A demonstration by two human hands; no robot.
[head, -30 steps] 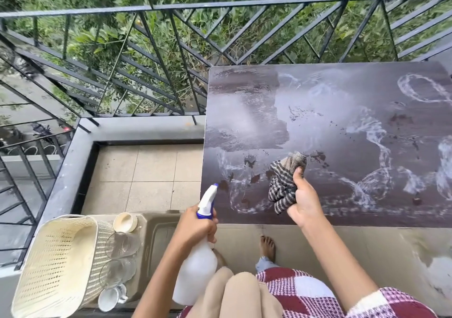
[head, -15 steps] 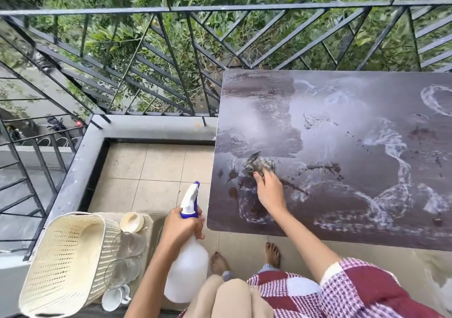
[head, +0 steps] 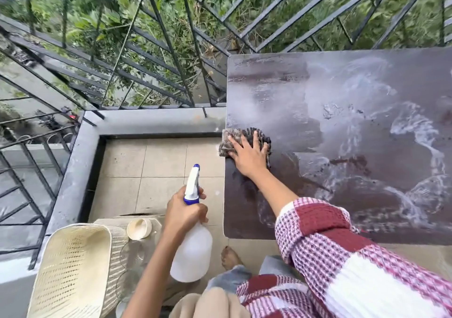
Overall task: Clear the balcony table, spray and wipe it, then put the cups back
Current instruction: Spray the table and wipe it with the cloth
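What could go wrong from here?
1. The cloth under the right hand overhangs the table's left edge; another push might drop it on the tiles.
2. Dirty water swept off that edge could splash toward the cup beside the basket.

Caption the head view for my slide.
Right hand presses a dark checked cloth at the left edge of the wet brown table; left hand holds a white plastic spray bottle.
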